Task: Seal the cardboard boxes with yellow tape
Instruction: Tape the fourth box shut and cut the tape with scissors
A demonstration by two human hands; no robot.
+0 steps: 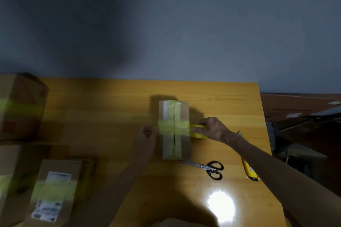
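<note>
A narrow cardboard box (182, 143) lies in the middle of the wooden table (110, 108), with yellow tape along its top seam and a band of yellow tape (173, 127) across its middle. My right hand (212, 129) grips the yellow tape roll (198, 131) against the box's right side. My left hand (146, 137), blurred, sits curled against the left side of the box at the end of the tape band; what it pinches is unclear.
Black-handled scissors (208, 167) lie just in front of the box. A yellow utility knife (250, 169) lies to their right, near the table's right edge. Taped cardboard boxes stand at the far left (20, 107) and front left (55, 188). A bright light glare (221, 206) marks the front.
</note>
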